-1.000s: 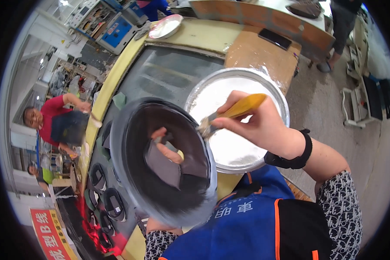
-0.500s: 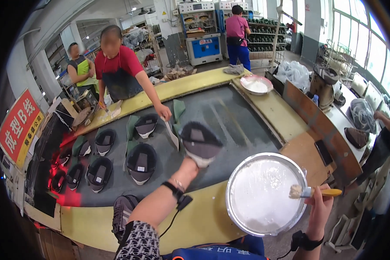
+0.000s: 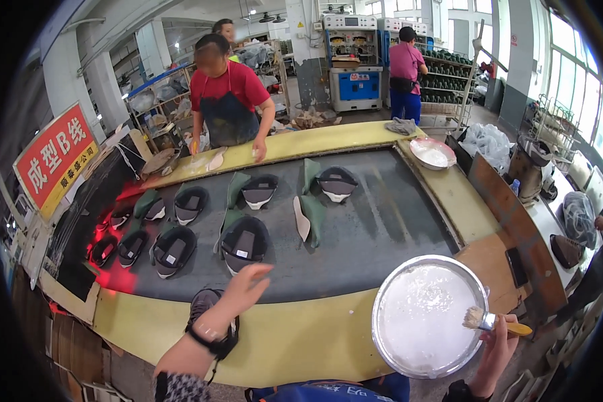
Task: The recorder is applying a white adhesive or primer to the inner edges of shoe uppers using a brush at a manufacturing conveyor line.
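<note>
My right hand [image 3: 499,348] grips a paintbrush [image 3: 519,329] by its yellow handle. The pale bristles are over the right side of a round metal basin [image 3: 376,328] of white liquid [image 3: 425,315]. Nothing is in my left hand [image 3: 246,291], whose fingers are stretched out above the near edge of the dark conveyor belt [image 3: 382,234]. Below my left wrist a dark shoe [image 3: 204,305] sits on the yellow table edge, partly covered. On the belt, a dark shoe upper [image 3: 244,242] stands just beyond that hand, and another upper [image 3: 337,184] is farther off beside green pieces [image 3: 313,218].
More uppers [image 3: 173,251] stand in rows toward red light at the belt's left end. Across the belt, a person [image 3: 228,100] in a red shirt works at the yellow rim. A bowl of white liquid [image 3: 432,155] and a phone [image 3: 516,266] lie to the right.
My left hand has let go of an upper, now standing on the belt, and drawn back left and nearer. A pale insole-shaped piece has left the other person's hand and lies on the belt.
</note>
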Demonstrator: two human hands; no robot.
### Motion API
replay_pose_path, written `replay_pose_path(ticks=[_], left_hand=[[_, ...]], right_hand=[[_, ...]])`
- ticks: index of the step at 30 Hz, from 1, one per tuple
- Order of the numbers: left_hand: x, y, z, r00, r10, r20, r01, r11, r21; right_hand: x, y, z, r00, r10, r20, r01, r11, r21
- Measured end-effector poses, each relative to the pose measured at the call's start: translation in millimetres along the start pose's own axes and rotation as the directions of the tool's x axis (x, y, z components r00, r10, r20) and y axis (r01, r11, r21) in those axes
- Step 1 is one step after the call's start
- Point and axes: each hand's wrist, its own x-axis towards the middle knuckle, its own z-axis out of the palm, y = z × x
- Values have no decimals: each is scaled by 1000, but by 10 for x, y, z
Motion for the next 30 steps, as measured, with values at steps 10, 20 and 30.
replay_pose_path(ticks=[10, 20, 30], left_hand=[[-1896, -805, -889, 970, -244, -21, 232, 890, 393], [-1748, -643, -895, 946, -312, -92, 287, 667, 687], [-1522, 103, -967, 926, -183, -331, 181, 983, -37]], right_hand=[[-18, 27, 226, 983, 68, 173, -109, 965, 239], [-96, 92, 110, 979, 102, 175, -136, 971, 198], [195, 328, -12, 926, -172, 335, 370, 578, -727]])
